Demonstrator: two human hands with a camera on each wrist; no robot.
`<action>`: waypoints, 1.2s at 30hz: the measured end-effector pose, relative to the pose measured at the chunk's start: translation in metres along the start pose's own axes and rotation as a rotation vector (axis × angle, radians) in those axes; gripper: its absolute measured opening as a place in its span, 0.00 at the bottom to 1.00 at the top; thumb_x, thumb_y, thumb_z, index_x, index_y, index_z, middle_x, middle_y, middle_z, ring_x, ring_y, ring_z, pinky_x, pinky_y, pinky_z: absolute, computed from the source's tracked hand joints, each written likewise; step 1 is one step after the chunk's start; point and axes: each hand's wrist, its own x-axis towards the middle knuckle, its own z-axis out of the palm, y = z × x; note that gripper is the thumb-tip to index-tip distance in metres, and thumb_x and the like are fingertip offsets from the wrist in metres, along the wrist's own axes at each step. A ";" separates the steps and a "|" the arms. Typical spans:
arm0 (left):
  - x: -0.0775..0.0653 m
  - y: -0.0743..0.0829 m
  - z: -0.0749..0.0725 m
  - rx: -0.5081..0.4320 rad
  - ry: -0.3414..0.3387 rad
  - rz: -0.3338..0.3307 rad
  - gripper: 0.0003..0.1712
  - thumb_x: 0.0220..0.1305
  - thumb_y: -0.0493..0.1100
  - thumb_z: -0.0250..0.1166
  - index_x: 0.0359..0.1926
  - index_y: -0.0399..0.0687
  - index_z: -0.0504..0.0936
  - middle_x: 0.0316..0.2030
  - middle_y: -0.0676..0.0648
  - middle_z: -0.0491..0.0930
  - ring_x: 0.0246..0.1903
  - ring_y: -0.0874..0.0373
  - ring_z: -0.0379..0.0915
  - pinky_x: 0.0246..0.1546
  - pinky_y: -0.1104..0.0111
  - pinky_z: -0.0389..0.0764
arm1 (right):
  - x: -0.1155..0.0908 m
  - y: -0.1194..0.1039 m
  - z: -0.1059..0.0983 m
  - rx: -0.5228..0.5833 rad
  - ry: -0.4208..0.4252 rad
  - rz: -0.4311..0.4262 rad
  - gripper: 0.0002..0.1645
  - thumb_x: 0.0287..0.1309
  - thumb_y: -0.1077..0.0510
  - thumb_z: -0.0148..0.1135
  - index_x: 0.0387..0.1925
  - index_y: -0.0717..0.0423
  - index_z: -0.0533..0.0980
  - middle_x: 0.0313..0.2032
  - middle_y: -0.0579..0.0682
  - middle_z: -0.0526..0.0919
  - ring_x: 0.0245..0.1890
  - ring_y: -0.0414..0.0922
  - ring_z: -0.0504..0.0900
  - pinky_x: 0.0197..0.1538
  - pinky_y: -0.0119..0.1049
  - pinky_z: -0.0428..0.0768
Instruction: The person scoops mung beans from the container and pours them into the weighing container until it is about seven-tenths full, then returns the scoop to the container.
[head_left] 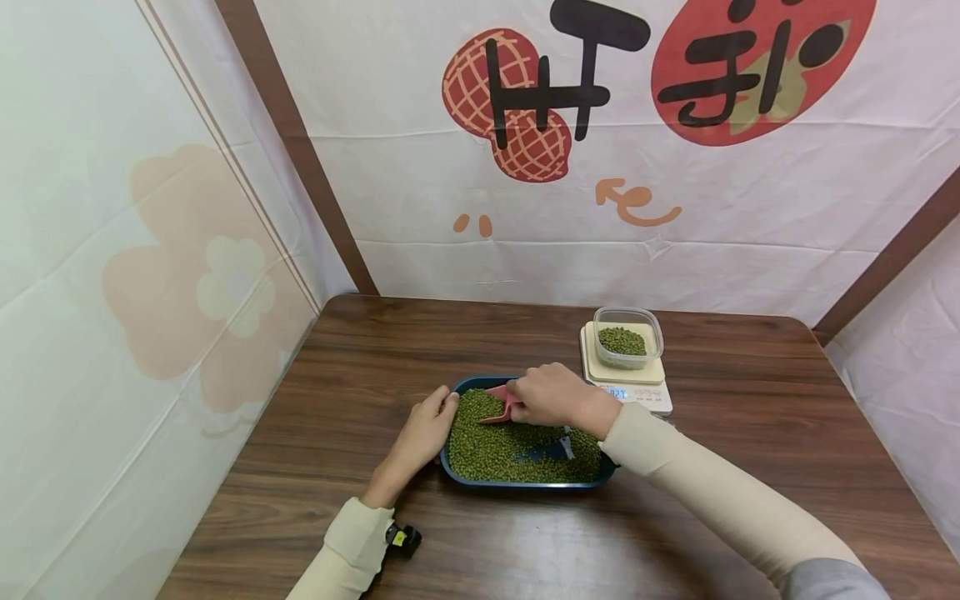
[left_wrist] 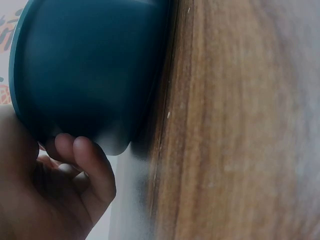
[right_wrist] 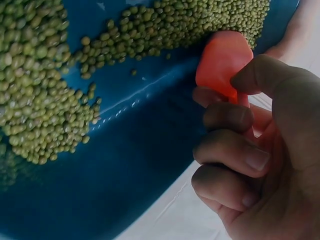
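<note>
A blue tray (head_left: 525, 483) on the table holds many green mung beans (head_left: 487, 454), with bare patches of its floor showing. My right hand (head_left: 551, 393) grips the handle of a pink scoop (head_left: 498, 415), whose front dips into the beans at the tray's back left. The right wrist view shows the curled fingers around the handle of the scoop (right_wrist: 224, 62). At the tray's left end my left hand (head_left: 426, 429) holds the rim. Seen in the left wrist view, its fingertips (left_wrist: 82, 146) press against the outer wall of the tray (left_wrist: 95, 65).
Behind the tray, to the right, stands a white kitchen scale (head_left: 652, 397) with a lit display. A clear plastic container (head_left: 651, 357) of mung beans sits on it. The brown wooden table (head_left: 360, 350) meets a printed white cloth (head_left: 420, 267) at the back.
</note>
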 end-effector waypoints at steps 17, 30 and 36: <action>0.001 -0.002 0.000 -0.008 0.017 -0.011 0.21 0.78 0.55 0.42 0.28 0.49 0.63 0.17 0.44 0.63 0.07 0.50 0.63 0.05 0.61 0.72 | 0.004 -0.010 -0.001 0.036 -0.062 -0.015 0.09 0.63 0.48 0.55 0.27 0.43 0.70 0.14 0.40 0.66 0.14 0.38 0.62 0.20 0.32 0.62; 0.000 -0.001 0.001 0.003 0.019 -0.019 0.22 0.78 0.56 0.42 0.28 0.49 0.64 0.18 0.43 0.64 0.07 0.49 0.64 0.05 0.62 0.72 | 0.004 -0.009 0.005 0.048 -0.103 -0.045 0.10 0.68 0.49 0.48 0.30 0.46 0.68 0.15 0.42 0.65 0.13 0.39 0.60 0.20 0.32 0.58; 0.000 -0.001 0.000 0.001 0.004 -0.013 0.22 0.78 0.57 0.41 0.29 0.49 0.64 0.18 0.43 0.65 0.07 0.49 0.64 0.06 0.62 0.73 | 0.002 -0.005 0.005 0.081 -0.114 -0.048 0.09 0.68 0.49 0.48 0.32 0.46 0.67 0.15 0.42 0.66 0.13 0.39 0.60 0.20 0.33 0.58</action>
